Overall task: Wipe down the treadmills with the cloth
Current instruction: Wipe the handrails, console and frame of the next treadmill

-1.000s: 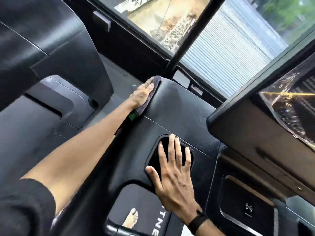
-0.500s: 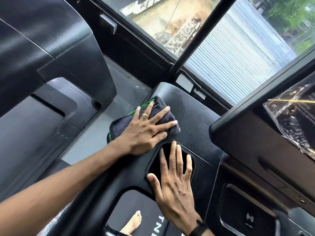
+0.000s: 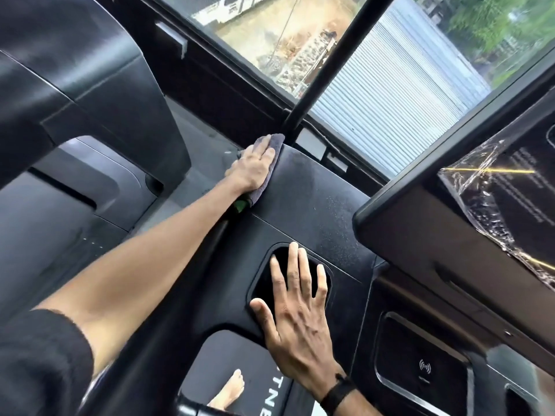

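Pressing a folded dark grey microfibre cloth with a green edge (image 3: pixel 271 172) flat under the palm, the person's left hand (image 3: pixel 252 166) works at the far top corner of the treadmill's black textured plastic console shroud (image 3: pixel 315 205), just beside the black upright window post (image 3: pixel 330 64). Fingers lie spread over the fabric, pinning it to the surface rather than clenching it. The right hand (image 3: pixel 300 322), holding nothing, rests open with its fingers reaching across the rim of a dark recessed cup pocket (image 3: pixel 264 283), apparently as a brace. Pale specks show on the shroud between the cloth and the tilted black display panel wrapped in clear film (image 3: pixel 495 211), which suggests that stretch is not yet wiped. The pocket, the display and the glossy tray with a wireless symbol (image 3: pixel 423 367) show no sign of attention either way. A second black treadmill console (image 3: pixel 90 85) stands to the left, well apart from the cloth, so the job looks far from finished.
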Demonstrator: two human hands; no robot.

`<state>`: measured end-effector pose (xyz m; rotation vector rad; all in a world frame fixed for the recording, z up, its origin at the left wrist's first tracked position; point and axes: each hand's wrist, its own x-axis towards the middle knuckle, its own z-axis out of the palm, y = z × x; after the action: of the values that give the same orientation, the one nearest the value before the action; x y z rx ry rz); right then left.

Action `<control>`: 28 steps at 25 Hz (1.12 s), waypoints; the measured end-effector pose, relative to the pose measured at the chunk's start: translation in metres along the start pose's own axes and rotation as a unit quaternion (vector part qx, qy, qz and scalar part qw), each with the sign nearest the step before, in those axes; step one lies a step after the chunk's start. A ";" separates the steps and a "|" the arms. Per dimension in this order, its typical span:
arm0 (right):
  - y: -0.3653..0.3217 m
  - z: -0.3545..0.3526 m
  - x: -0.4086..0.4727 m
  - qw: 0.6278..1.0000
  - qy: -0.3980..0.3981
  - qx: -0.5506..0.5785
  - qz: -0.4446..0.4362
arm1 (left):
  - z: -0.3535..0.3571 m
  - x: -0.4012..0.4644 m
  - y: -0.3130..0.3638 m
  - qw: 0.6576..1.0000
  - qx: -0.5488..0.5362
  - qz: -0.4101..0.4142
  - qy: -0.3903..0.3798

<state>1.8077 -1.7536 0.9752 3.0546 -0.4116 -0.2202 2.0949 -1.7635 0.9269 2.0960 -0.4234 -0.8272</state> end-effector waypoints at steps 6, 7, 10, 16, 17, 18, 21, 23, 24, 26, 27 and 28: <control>-0.003 0.000 -0.003 0.999 0.034 0.037 0.009 | 0.028 -0.085 -0.002 0.947 0.272 0.158 0.060; -0.003 -0.001 -0.003 0.998 0.042 0.045 0.013 | 0.034 -0.082 0.006 0.930 0.310 0.181 0.073; -0.003 -0.002 -0.002 0.993 0.067 0.091 0.026 | 0.059 -0.057 0.045 0.889 0.392 0.223 0.073; 0.013 -0.018 0.009 0.929 0.228 0.257 0.139 | 0.071 -0.094 0.056 0.759 0.467 0.451 -0.053; 0.019 -0.024 0.021 0.932 0.228 0.243 0.145 | 0.061 -0.106 0.040 0.749 0.451 0.481 -0.057; 0.023 -0.030 0.036 0.941 0.211 0.226 0.135 | 0.047 -0.112 0.025 0.771 0.415 0.482 -0.033; 0.025 -0.031 0.094 0.991 0.081 0.097 0.042 | 0.002 -0.116 -0.021 0.907 0.238 0.318 0.138; 0.029 -0.020 0.130 1.000 0.017 0.023 0.002 | -0.015 -0.125 -0.052 0.951 0.147 0.200 0.183; 0.036 -0.018 0.146 1.000 0.007 0.010 0.003 | -0.016 -0.131 -0.061 0.963 0.114 0.178 0.169; 0.056 -0.019 0.177 0.999 0.008 0.025 0.038 | -0.009 -0.143 -0.066 0.971 0.080 0.188 0.127; 0.066 -0.023 0.186 0.996 0.004 0.033 0.081 | -0.003 -0.148 -0.064 0.970 0.073 0.205 0.111; 0.076 -0.024 0.190 0.990 0.003 0.039 0.135 | 0.003 -0.149 -0.062 0.968 0.071 0.219 0.100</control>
<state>1.9732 -1.8764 0.9786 3.0276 -0.8425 -0.1857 1.9846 -1.6454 0.9372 2.0754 -0.8186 -0.3318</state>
